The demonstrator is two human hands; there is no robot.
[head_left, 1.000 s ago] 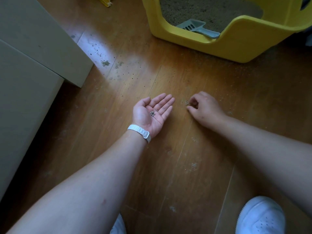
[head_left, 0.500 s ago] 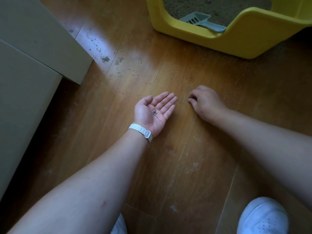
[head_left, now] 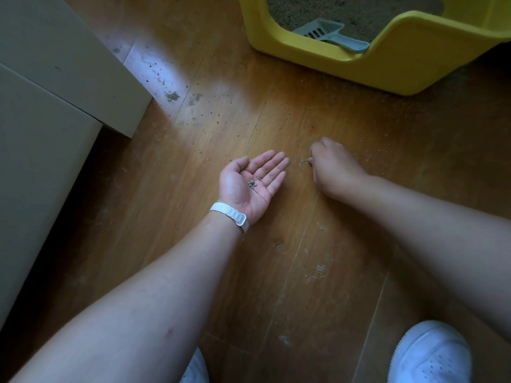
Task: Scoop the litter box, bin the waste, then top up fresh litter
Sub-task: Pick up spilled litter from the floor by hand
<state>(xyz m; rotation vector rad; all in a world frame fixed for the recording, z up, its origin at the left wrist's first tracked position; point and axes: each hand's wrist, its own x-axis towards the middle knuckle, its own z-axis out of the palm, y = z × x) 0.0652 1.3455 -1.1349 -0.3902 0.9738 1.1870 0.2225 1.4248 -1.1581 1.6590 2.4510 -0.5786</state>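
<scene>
A yellow litter box (head_left: 387, 67) stands at the top right on the wooden floor, filled with brown litter (head_left: 345, 9). A grey slotted scoop (head_left: 329, 34) lies inside it, its handle resting on the low front rim. My left hand (head_left: 251, 183) lies palm up on the floor with a small heap of litter grains (head_left: 252, 183) in the palm. To its right, my right hand (head_left: 331, 167) is curled knuckles-up, its fingertips pinched at a few grains (head_left: 303, 161) on the floor.
Loose litter grains (head_left: 171, 96) are scattered over the floor near the top left. Two grey cardboard boxes (head_left: 55, 78) stand along the left side. My white shoes (head_left: 431, 355) are at the bottom edge.
The view has dropped slightly, so the litter box sits higher in the picture. My right hand has shifted a little along the floor, gathering grains. My left palm stays open and still.
</scene>
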